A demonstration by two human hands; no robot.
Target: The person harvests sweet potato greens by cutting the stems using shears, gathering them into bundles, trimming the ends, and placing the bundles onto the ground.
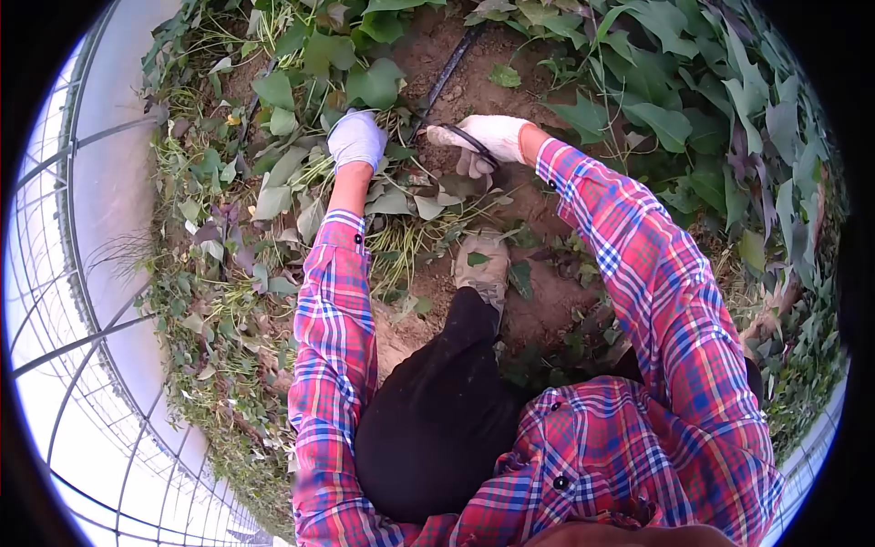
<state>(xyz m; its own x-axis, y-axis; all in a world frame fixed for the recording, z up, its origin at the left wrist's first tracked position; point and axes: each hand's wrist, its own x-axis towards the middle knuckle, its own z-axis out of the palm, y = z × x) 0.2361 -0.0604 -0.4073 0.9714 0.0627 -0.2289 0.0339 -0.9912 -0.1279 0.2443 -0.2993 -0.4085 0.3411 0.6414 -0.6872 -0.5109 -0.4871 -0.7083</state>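
My left hand (pixel 357 141), in a white glove, is closed among green leafy vines (pixel 374 84); what its fingers grip is hidden by the leaves. To its right, my right hand (pixel 483 139) wears a dirty white glove and is wrapped round dark-handled scissors (pixel 476 146). The scissors point left, low over the soil, near the vine stems. Cut or loose stems and wilted leaves (pixel 392 202) lie just below my left hand.
A black drip hose (pixel 448 75) runs along the brown soil (pixel 497 100) above my hands. Dense leaves (pixel 670 118) grow at the right. My shoe (pixel 482 263) stands on the soil. A metal frame (pixel 68 164) with pale sheeting is at the left.
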